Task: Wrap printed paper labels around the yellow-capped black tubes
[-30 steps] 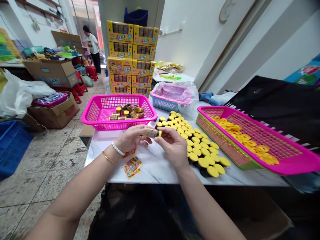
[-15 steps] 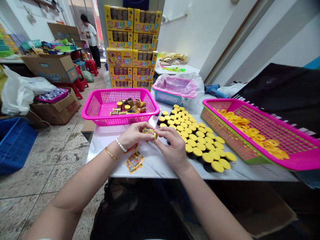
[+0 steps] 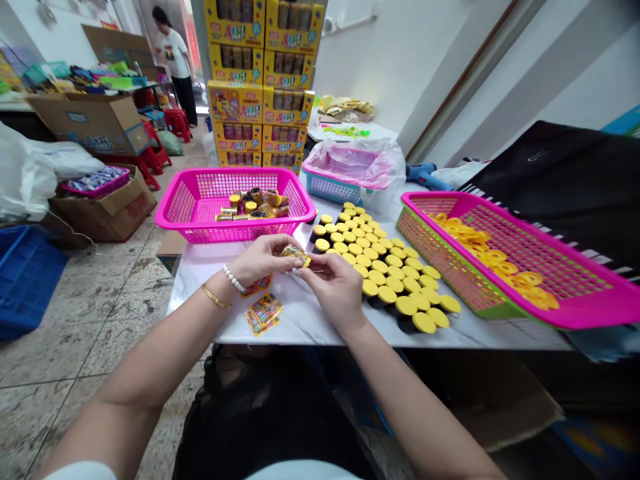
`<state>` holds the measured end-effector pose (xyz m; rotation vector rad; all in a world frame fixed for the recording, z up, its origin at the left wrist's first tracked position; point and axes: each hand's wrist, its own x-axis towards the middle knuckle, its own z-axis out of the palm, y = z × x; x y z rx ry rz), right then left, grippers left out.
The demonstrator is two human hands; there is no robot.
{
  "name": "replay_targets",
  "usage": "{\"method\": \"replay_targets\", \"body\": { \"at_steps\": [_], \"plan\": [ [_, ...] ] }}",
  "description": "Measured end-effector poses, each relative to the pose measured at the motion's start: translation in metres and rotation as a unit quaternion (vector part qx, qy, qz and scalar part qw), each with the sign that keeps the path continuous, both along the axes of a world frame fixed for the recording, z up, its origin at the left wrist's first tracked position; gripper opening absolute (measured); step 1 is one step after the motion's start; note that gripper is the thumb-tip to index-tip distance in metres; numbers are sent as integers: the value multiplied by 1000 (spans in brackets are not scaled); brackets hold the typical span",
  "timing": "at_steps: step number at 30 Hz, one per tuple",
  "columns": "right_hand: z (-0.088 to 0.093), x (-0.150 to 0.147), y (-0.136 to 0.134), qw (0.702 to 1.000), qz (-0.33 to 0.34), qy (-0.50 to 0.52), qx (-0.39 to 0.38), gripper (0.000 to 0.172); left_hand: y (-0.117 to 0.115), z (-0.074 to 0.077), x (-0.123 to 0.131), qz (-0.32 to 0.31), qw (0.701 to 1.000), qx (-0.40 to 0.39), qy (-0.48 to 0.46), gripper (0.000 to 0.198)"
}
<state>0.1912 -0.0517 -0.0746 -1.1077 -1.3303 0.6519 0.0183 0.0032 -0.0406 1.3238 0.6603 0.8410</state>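
Observation:
Between my two hands is a small cylindrical tub [image 3: 296,255] with a colourful yellow printed label. My left hand [image 3: 270,259], with a bead bracelet, is closed around its left side. The fingertips of my right hand [image 3: 334,285] pinch its right end; the fingers partly hide it. Below my left hand, several printed label stickers [image 3: 265,311] lie on the white marbled table [image 3: 310,327]. To the right of my hands stand rows of black tubs with yellow lids [image 3: 395,273]. Behind my hands, a pink basket [image 3: 235,233] holds labelled tubs lying loose.
A pink and green basket [image 3: 450,267] of yellow rings stands at the right. Behind are a plastic-lined basket [image 3: 335,190] and stacked yellow boxes [image 3: 237,103]. On the left floor are a blue crate [image 3: 30,280] and cartons [image 3: 110,213]. Another person [image 3: 175,63] stands far back.
The view has shifted slightly, so the table and baskets sit a little higher and further left. The labelled tub stays between both hands, turned slightly, with its right end tilted lower.

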Motion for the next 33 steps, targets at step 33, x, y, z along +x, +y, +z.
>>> {"method": "replay_targets", "body": {
  "at_steps": [33],
  "plan": [
    [15,-23,14,992,48,117,12,18,3,-1,-1,1,974,-207,-91,42]
  ]
}}
